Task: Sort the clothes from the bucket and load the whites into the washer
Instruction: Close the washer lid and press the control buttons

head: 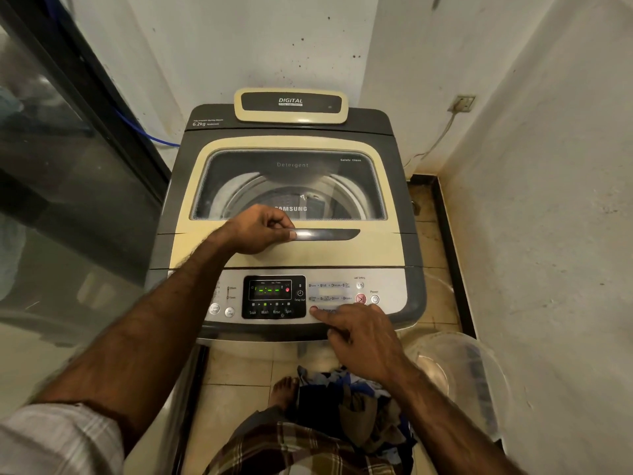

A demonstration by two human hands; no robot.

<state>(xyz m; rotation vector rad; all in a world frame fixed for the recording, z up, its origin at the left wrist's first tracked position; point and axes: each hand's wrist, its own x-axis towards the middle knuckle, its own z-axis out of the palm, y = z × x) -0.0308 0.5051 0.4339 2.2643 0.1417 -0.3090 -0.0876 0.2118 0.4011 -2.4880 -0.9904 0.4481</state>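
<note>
Washer (pixel 287 255) stands lid down; left hand (pixel 262 231) curls round the lid handle (pixel 327 234), right hand (pixel 364 334) presses one straight finger on the control panel (pixel 342 290). Dark clothes (pixel 359 402) lie heaped beside the bucket (pixel 469 368).

Left arm reaches far across from the near left, bare forearm stretched out, sleeve bunched at the elbow. Left hand (pixel 262 231) is knuckles up, fingers curled, thumb laid along the handle (pixel 325 234) it grips. Right arm comes in from the near right, wrist slightly raised. Right hand (pixel 363 337) is palm down, index finger out straight with its tip on the panel (pixel 390 286), other fingers loosely bent. One bare foot (pixel 284 389) shows below.
</note>
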